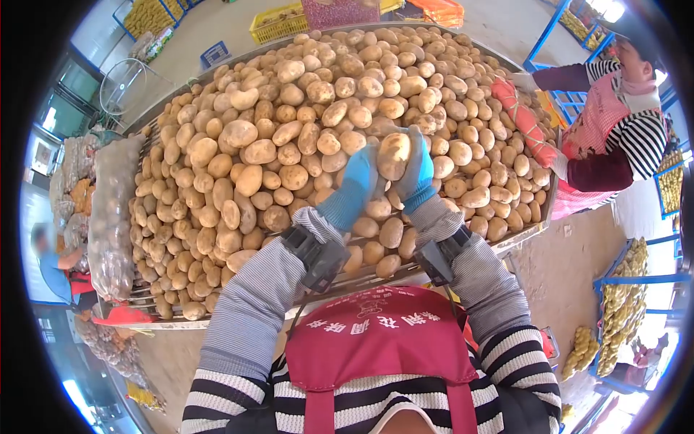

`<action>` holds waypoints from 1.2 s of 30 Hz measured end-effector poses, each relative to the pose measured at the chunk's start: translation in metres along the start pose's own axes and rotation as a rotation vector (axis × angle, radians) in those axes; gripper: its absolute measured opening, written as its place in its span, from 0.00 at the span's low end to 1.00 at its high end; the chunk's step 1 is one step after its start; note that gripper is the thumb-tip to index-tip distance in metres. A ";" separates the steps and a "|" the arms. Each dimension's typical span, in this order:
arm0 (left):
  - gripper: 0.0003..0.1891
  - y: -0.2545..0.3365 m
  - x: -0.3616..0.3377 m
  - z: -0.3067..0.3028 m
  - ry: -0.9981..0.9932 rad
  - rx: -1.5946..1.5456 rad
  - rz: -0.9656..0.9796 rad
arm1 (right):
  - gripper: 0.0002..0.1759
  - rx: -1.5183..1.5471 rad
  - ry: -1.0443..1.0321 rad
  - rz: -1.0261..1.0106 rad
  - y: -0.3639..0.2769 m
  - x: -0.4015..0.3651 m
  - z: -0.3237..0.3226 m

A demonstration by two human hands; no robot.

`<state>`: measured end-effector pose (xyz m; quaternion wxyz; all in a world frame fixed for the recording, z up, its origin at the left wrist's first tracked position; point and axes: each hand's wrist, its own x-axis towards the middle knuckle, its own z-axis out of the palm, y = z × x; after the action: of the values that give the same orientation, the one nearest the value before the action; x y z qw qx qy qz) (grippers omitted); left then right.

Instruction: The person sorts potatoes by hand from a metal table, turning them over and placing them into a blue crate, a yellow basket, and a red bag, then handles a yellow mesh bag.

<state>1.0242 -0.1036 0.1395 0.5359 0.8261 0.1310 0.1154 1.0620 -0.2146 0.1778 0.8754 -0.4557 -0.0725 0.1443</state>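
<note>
Both of my hands wear blue and grey gloves and meet over the potato pile. My left hand (pixel 359 184) presses against the left side of a large potato (pixel 394 156). On its other side, my right hand (pixel 416 172) has its fingers around the same potato, so it is held between the two. Loose potatoes (pixel 248 180) are heaped all around on a slatted table with a metal rim (pixel 531 233). A few more potatoes lie just below my wrists, near the front edge.
At the right, a co-worker (pixel 614 130) in a pink apron leans at the table, gloved hands at a red mesh bag (pixel 522 121). A clear bag of potatoes (pixel 114 217) stands at the left end. Yellow crate (pixel 278 26) behind; another person (pixel 54 264) far left.
</note>
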 end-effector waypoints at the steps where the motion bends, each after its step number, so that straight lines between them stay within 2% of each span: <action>1: 0.19 -0.007 0.003 0.000 0.007 0.018 0.029 | 0.20 0.092 0.022 0.117 -0.006 -0.001 0.002; 3: 0.20 -0.019 0.009 0.000 0.057 -0.078 0.000 | 0.20 0.304 0.059 0.218 0.005 0.010 -0.006; 4: 0.19 -0.036 0.015 0.007 0.081 -0.119 0.180 | 0.20 0.410 0.076 0.268 0.012 0.014 -0.010; 5: 0.19 -0.060 0.023 0.017 0.103 -0.161 0.361 | 0.20 0.162 0.065 0.193 0.018 0.014 -0.012; 6: 0.19 -0.060 0.023 0.018 0.085 -0.168 0.362 | 0.20 -0.088 0.055 0.119 0.024 0.010 -0.014; 7: 0.19 -0.047 0.019 0.016 0.066 -0.175 0.363 | 0.20 -0.182 0.060 0.085 0.032 0.009 -0.018; 8: 0.19 -0.035 0.012 0.013 0.008 -0.145 0.187 | 0.20 -0.276 0.068 0.053 0.039 0.009 -0.021; 10: 0.19 -0.025 0.010 0.014 -0.010 -0.147 -0.019 | 0.19 -0.157 0.120 0.077 0.044 0.012 -0.020; 11: 0.19 -0.025 0.010 0.018 0.027 -0.180 -0.052 | 0.19 -0.101 0.151 0.096 0.045 0.012 -0.021; 13: 0.20 -0.037 0.011 0.022 0.020 0.020 -0.050 | 0.18 -0.010 0.225 0.174 0.028 0.001 -0.008; 14: 0.20 -0.045 0.012 0.016 -0.022 0.252 -0.011 | 0.18 0.007 0.247 0.177 0.025 -0.002 -0.007; 16: 0.20 -0.026 0.003 0.007 -0.099 0.169 -0.064 | 0.18 0.043 0.286 0.185 0.025 -0.004 -0.004; 17: 0.20 -0.012 -0.010 0.004 -0.128 -0.147 -0.156 | 0.18 0.045 0.226 0.140 0.029 -0.005 -0.006; 19: 0.21 -0.034 -0.013 0.004 -0.223 -0.438 -0.010 | 0.17 0.056 0.100 0.054 0.044 -0.002 -0.018; 20: 0.23 -0.096 -0.005 0.017 -0.299 -0.407 0.223 | 0.17 0.119 0.088 0.175 0.050 -0.002 -0.023; 21: 0.25 -0.105 -0.006 0.017 -0.340 -0.401 0.213 | 0.18 0.181 0.097 0.233 0.066 0.003 -0.035; 22: 0.27 -0.091 -0.009 0.011 -0.381 -0.393 0.203 | 0.19 0.240 0.105 0.288 0.072 0.008 -0.037; 23: 0.30 -0.076 -0.012 0.008 -0.386 -0.412 -0.051 | 0.19 0.243 0.158 0.335 0.077 0.009 -0.042; 26: 0.39 -0.008 -0.023 -0.010 -0.408 -0.639 -0.654 | 0.20 0.287 0.287 0.432 0.074 0.003 -0.049; 28: 0.43 -0.007 -0.035 -0.007 -0.351 -0.534 -0.606 | 0.21 0.360 0.305 0.431 0.084 0.004 -0.063; 29: 0.45 -0.013 -0.050 -0.001 -0.289 -0.326 -0.377 | 0.24 0.197 0.403 0.499 0.081 0.005 -0.063; 30: 0.46 -0.012 -0.057 0.001 -0.226 -0.121 -0.148 | 0.24 0.119 0.375 0.482 0.082 0.004 -0.064; 31: 0.42 -0.011 -0.055 0.000 -0.173 -0.022 -0.017 | 0.23 0.040 0.346 0.466 0.082 0.001 -0.066; 34: 0.43 -0.011 -0.050 -0.002 -0.221 -0.054 0.196 | 0.22 -0.210 0.243 0.383 0.068 -0.004 -0.066; 36: 0.41 -0.011 -0.047 0.003 -0.253 -0.142 0.166 | 0.21 -0.339 0.190 0.293 0.069 -0.001 -0.071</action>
<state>0.9805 -0.1179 0.1260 0.5936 0.8021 -0.0145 0.0631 1.0664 -0.2333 0.0806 0.7589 -0.6133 0.0536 0.2122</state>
